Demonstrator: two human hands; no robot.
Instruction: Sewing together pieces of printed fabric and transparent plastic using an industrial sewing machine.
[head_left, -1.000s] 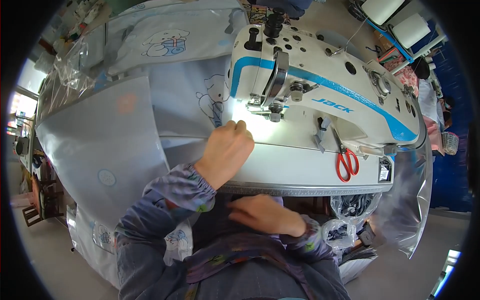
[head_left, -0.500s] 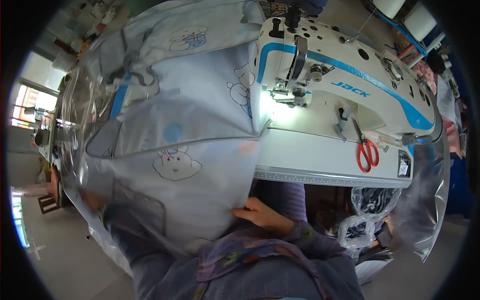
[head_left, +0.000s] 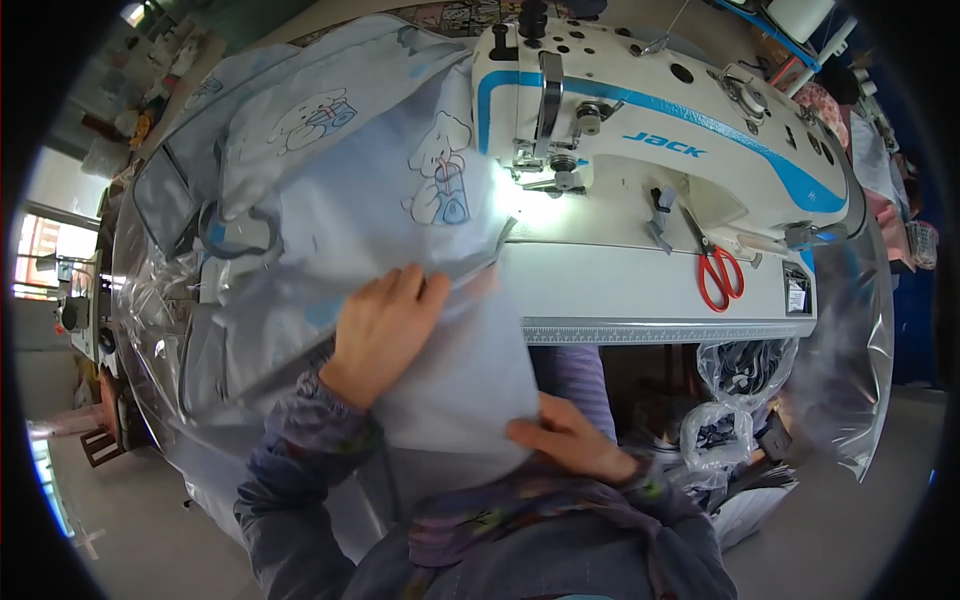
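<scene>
Two bare hands work on a pale grey-blue cloth [head_left: 460, 385] that I watch through the head camera, its smooth, faintly sheer-looking surface spread from the lap up over the table to the left of the sewing machine [head_left: 665, 140]. The left hand [head_left: 385, 335] lies palm down across the cloth, fingers bent just below a folded seam; I cannot tell whether it grips or only presses. The right hand [head_left: 575, 440] pinches the cloth's near right edge, thumb on top, its other fingertips hidden from me. Beyond the left hand, soft folds carry a line-drawn puppy [head_left: 440, 180] with a blue cup, and darker grey strap-like loops [head_left: 238, 235] curl at the far left. I see the machine's glossy white casing with a curved blue band, a bright glow under its head. On its flat bed rest scissors [head_left: 720, 278] with rounded red handles, near a crumpled grey scrap [head_left: 660, 220]. A ridged metallic ruler strip [head_left: 670, 331] trims the table's front edge. Below, crinkled clear bags [head_left: 718, 440] bulge with dark pieces.
</scene>
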